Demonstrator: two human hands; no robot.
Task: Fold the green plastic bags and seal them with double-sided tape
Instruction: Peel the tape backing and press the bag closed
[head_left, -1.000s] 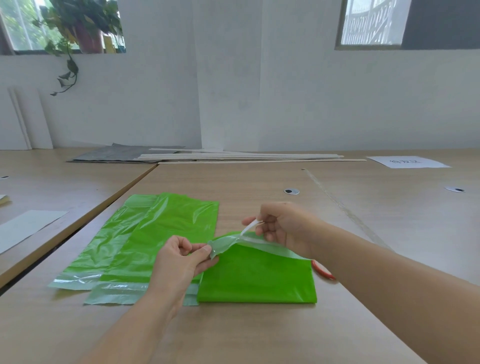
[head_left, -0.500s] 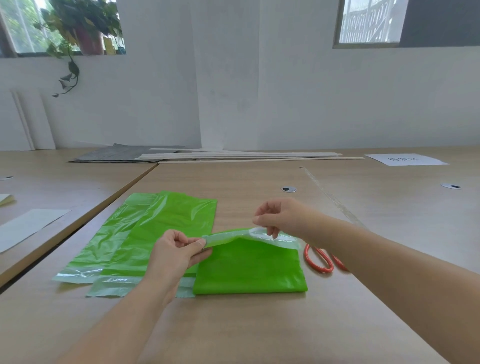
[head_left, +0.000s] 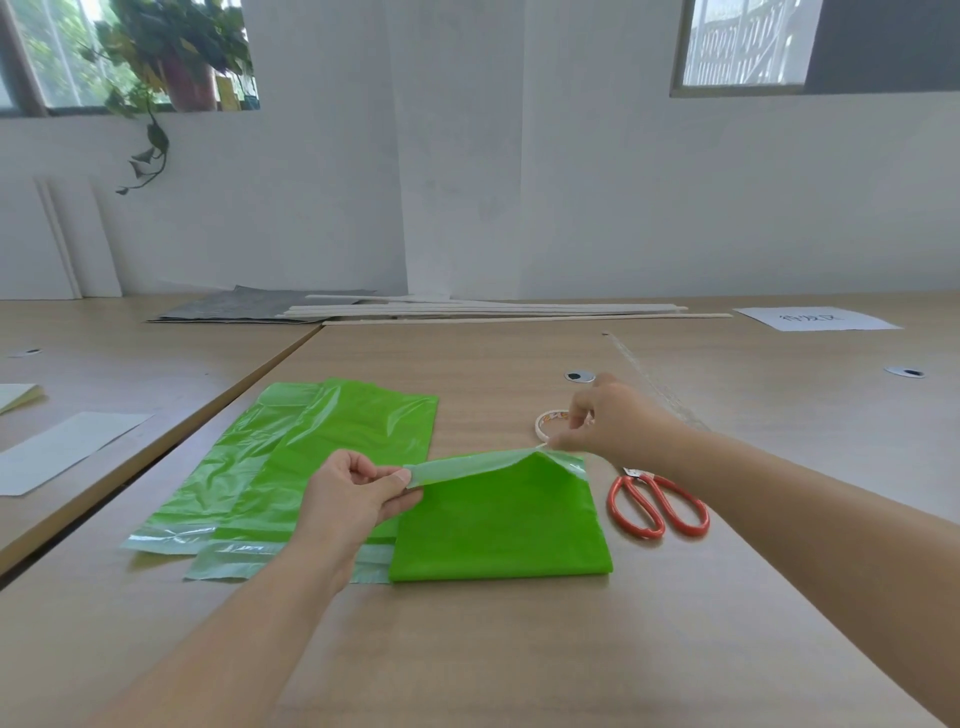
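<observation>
A folded green plastic bag (head_left: 501, 525) lies on the wooden table (head_left: 519, 649) in front of me. Its pale flap (head_left: 467, 467) along the far edge is lifted. My left hand (head_left: 353, 499) pinches the flap's left end. My right hand (head_left: 613, 418) pinches a thin white strip at the flap's right part, near the top edge. A small roll of double-sided tape (head_left: 553, 422) lies flat just beyond the bag, partly behind my right fingers. Two unfolded green bags (head_left: 311, 457) lie overlapped to the left.
Red-handled scissors (head_left: 657, 506) lie right of the folded bag, beneath my right forearm. A second table (head_left: 104, 374) with white sheets (head_left: 62, 449) stands to the left across a gap. Boards and strips (head_left: 467, 312) lie at the far wall, a printed sheet (head_left: 815, 318) at far right.
My right hand has moved rightward along the flap's top edge, drawing the thin strip with it. The tape roll and the whole scissors have come into sight. My left hand keeps its pinch.
</observation>
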